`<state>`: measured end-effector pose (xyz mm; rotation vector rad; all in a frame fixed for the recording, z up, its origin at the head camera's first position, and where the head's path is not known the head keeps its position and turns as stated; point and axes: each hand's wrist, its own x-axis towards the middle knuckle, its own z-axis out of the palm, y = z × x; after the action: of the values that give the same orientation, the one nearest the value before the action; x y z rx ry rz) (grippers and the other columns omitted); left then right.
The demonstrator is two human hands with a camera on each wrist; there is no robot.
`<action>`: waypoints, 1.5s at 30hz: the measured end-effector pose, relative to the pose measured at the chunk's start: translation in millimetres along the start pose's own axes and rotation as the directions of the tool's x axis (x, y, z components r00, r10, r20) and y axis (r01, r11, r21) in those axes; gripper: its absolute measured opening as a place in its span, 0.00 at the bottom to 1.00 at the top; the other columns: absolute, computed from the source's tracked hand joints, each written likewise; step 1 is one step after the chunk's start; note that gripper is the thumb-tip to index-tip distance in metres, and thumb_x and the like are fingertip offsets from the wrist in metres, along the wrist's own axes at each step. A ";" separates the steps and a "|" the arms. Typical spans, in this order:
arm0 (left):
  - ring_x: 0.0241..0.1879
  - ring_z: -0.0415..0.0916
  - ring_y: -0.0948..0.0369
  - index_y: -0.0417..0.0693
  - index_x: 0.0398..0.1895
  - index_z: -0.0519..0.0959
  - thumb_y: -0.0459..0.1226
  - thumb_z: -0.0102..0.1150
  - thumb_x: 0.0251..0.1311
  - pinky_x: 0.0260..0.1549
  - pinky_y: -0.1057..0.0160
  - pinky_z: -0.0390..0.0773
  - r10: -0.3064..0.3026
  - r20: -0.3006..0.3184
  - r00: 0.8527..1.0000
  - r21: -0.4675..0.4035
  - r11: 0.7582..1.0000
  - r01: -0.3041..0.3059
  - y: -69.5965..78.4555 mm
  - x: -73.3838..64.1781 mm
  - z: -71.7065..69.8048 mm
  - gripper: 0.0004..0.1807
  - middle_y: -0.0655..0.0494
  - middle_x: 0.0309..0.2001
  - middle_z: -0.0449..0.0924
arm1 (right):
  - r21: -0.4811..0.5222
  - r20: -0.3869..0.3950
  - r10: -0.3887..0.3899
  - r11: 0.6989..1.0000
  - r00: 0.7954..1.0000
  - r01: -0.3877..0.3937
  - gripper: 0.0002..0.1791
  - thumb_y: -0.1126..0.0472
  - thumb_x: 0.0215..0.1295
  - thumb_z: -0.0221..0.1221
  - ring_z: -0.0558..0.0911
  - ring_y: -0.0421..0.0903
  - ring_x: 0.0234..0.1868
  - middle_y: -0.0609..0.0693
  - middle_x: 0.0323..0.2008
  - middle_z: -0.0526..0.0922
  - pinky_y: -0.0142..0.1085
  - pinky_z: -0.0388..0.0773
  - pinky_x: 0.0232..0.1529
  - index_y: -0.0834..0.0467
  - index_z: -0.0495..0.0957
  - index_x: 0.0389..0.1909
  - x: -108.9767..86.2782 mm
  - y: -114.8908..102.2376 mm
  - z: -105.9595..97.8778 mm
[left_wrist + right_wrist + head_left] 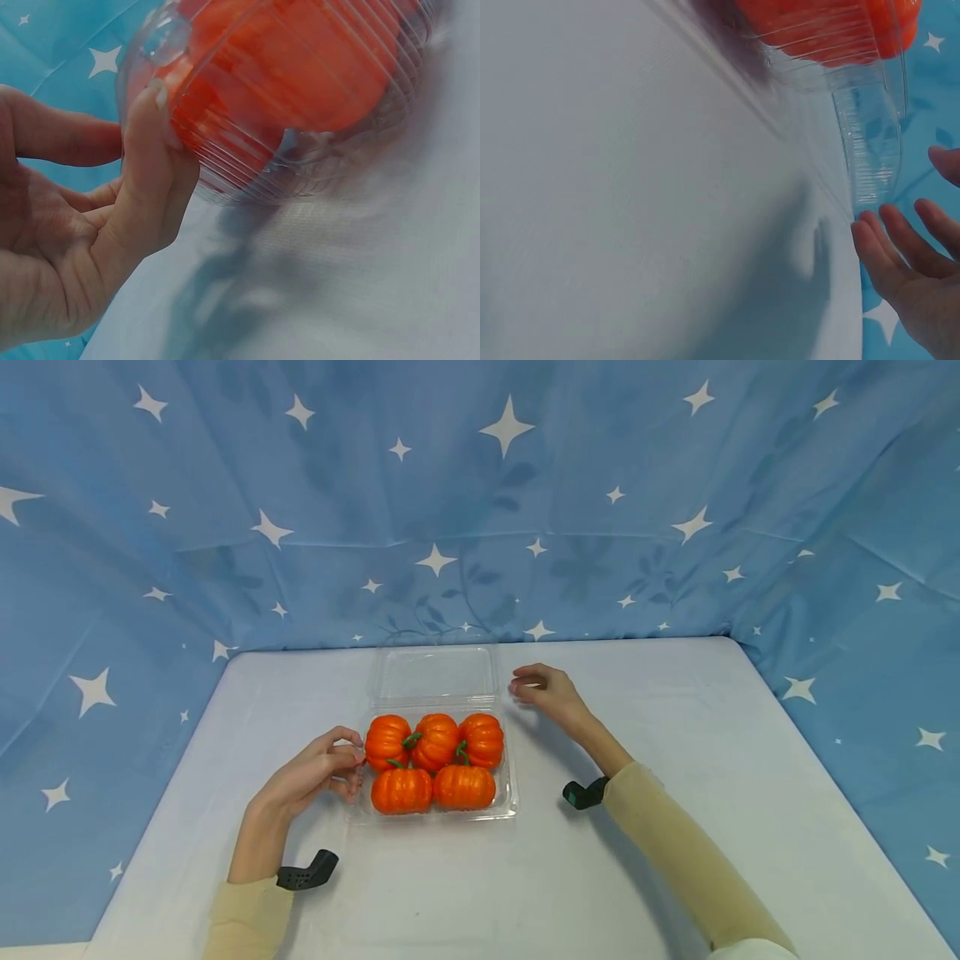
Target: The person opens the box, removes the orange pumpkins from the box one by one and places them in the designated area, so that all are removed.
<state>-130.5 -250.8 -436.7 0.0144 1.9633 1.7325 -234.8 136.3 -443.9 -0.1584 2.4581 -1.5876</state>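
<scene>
A clear plastic clamshell container point(480, 816) lies on the table with its lid point(437, 675) folded back. Several small orange pumpkins point(465, 787) with green stems fill its base, three behind and two in front. My left hand point(306, 775) pinches the container's left edge; in the left wrist view, the thumb lies against the ribbed plastic wall point(225, 146). To the right of the lid, my right hand point(555, 693) hovers with fingers loosely bent, holding nothing. The right wrist view shows its fingertips close to the lid point(870, 150); whether they touch cannot be told.
A white-covered table point(637, 860) spreads around the container. Behind it and at both sides hangs a blue curtain point(465, 485) with white stars. A dark wrist camera point(307, 870) sits on the left wrist and another camera point(585, 793) on the right.
</scene>
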 end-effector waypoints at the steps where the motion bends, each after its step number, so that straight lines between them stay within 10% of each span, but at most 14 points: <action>1: 0.21 0.77 0.58 0.37 0.54 0.59 0.32 0.48 0.73 0.24 0.61 0.83 -0.005 -0.002 1.000 -0.002 1.000 0.005 -0.4 0.3 -0.1 0.14 0.51 0.25 0.76 | -0.031 -0.003 -0.014 0.999 1.000 0.014 0.27 0.56 0.70 0.64 0.83 0.58 0.58 0.60 0.59 0.83 0.49 0.81 0.60 0.64 0.75 0.65 -2.3 -1.0 -0.5; 15: 0.21 0.77 0.57 0.38 0.54 0.60 0.32 0.47 0.72 0.24 0.59 0.84 -0.008 -0.006 1.000 0.010 1.000 0.008 -2.0 2.6 -1.0 0.13 0.51 0.25 0.75 | -0.220 0.088 -0.195 0.953 0.977 0.210 0.26 0.57 0.67 0.67 0.82 0.58 0.60 0.59 0.61 0.82 0.51 0.79 0.63 0.63 0.77 0.62 -30.7 -13.7 -3.7; 26: 0.21 0.77 0.57 0.37 0.54 0.60 0.31 0.47 0.72 0.25 0.59 0.85 -0.010 -0.018 1.000 0.015 1.000 0.011 -1.4 2.4 -0.4 0.13 0.50 0.25 0.75 | -0.308 0.275 -0.360 0.846 0.892 0.436 0.27 0.63 0.65 0.67 0.80 0.63 0.62 0.61 0.63 0.80 0.58 0.76 0.64 0.66 0.75 0.64 -50.9 -31.9 -2.2; 45: 0.21 0.77 0.57 0.36 0.54 0.59 0.32 0.48 0.74 0.24 0.60 0.84 -0.001 -0.002 1.000 0.014 1.000 0.001 -3.0 1.8 -0.2 0.14 0.51 0.26 0.75 | -0.432 0.485 -0.320 0.721 0.814 0.541 0.35 0.61 0.63 0.70 0.73 0.57 0.71 0.59 0.69 0.75 0.51 0.71 0.71 0.66 0.70 0.69 -56.3 -53.6 16.7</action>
<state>-131.2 -251.0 -440.1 0.0165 1.9764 1.7185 -177.5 110.8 -395.2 -1.1159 2.5814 -0.7728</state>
